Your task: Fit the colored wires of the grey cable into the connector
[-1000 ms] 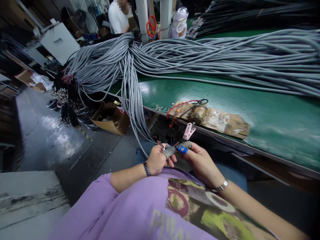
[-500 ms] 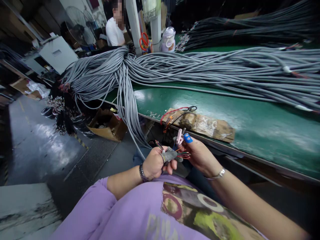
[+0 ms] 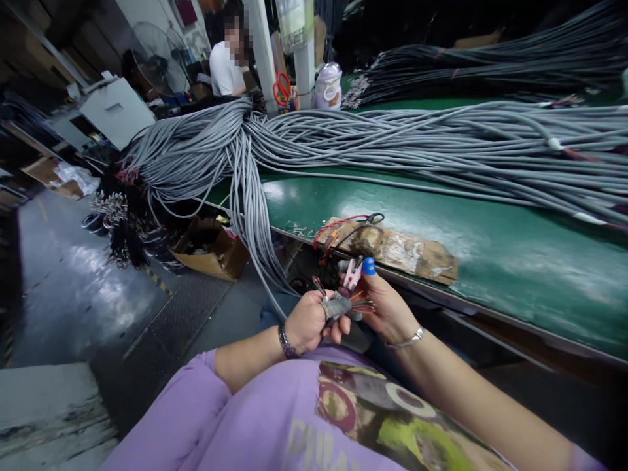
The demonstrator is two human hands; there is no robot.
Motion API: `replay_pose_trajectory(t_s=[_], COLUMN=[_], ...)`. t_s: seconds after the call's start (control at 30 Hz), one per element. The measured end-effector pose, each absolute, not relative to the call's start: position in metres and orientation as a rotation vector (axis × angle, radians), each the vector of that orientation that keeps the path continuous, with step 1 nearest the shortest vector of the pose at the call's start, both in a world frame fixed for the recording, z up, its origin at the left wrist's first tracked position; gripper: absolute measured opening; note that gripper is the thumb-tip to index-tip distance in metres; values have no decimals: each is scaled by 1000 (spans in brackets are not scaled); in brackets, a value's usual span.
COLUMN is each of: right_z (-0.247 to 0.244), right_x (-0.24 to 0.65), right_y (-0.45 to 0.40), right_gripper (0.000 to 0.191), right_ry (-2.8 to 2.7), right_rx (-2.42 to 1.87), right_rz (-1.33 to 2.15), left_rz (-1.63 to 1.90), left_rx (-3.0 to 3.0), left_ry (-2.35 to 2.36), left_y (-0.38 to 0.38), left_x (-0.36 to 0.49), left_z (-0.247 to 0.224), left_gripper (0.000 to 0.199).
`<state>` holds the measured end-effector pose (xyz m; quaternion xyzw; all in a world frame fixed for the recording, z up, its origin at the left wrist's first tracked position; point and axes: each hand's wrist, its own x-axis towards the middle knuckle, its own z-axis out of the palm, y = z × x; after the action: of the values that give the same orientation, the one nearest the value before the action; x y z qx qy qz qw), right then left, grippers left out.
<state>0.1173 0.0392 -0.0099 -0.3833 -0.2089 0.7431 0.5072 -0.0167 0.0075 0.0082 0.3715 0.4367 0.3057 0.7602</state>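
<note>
Grey sleeves cover some fingers of my left hand (image 3: 309,322), which is closed on a cable end whose thin coloured wires (image 3: 363,305) fan out to the right. More dark wire tips stick up behind its knuckles. Just right of it, my right hand (image 3: 387,304), with a blue cover on the thumb, grips a small pale pink clip-like tool (image 3: 352,275). The tool's jaws are too small to make out. Both hands are close together in front of the bench edge, and the right fingertips are near the wires.
Long grey cables (image 3: 392,140) lie across the green bench (image 3: 515,229), some drooping over its edge. A taped wooden board (image 3: 407,252) carries red and black leads. An open cardboard box (image 3: 210,252) stands below. Behind the bench sits a person (image 3: 226,69) near a lidded container (image 3: 328,86).
My right hand has drawn slightly left and the pink tool has tilted. My left hand has shifted a little to the right, still gripping the cable end.
</note>
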Motion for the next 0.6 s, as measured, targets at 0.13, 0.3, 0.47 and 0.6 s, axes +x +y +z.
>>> replay_pose_trajectory(t_s=[0.13, 0.3, 0.47, 0.6], right_z=[-11, -12, -9, -11], right_x=[118, 121, 124, 125], right_y=[37, 34, 34, 36], right_gripper=[53, 56, 48, 43], right_ry=[-524, -578, -602, -574], right_rx=[-926, -917, -925, -904], right_rz=[1819, 1818, 1847, 1823], left_rz=[652, 653, 702, 774], left_rx=[824, 847, 825, 803], left_ry=[966, 962, 982, 971], left_y=[7, 1, -5, -4], left_x=[-16, -19, -20, -17], left_z=[6, 7, 6, 5], left_gripper=[45, 43, 47, 45])
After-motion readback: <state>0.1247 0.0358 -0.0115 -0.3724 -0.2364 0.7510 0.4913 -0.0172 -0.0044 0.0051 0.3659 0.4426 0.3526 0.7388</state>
